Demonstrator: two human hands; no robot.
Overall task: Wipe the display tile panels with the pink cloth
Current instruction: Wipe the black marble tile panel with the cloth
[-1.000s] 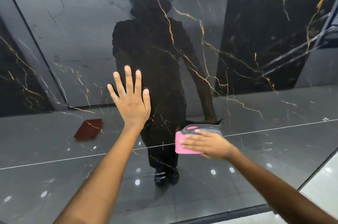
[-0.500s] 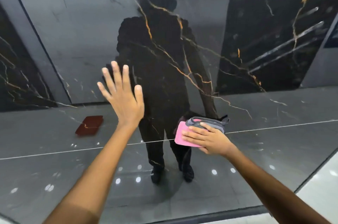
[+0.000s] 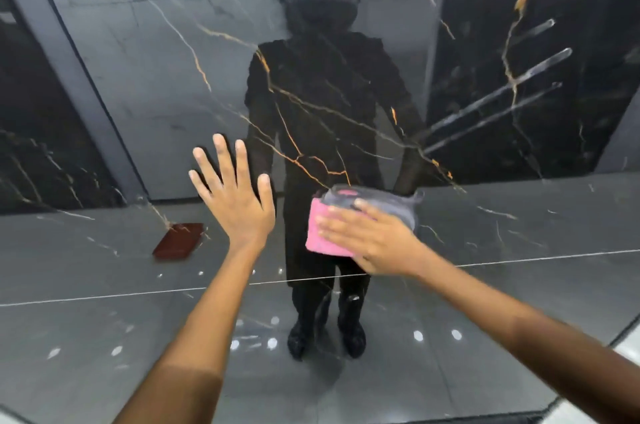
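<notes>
Head view: since a second ago the pink cloth point(image 3: 327, 233) has stayed at about the same spot on the tile panel point(image 3: 145, 84), so the wipe stroke is short. Right hand point(image 3: 372, 240) presses flat on the cloth, fingers blurred, probably straight. Left hand point(image 3: 235, 195), left of the cloth, is spread wide against the panel.

Your single head camera looks forward and slightly down, close to the glossy tile panel point(image 3: 145, 84), arms reaching in from below.
</notes>
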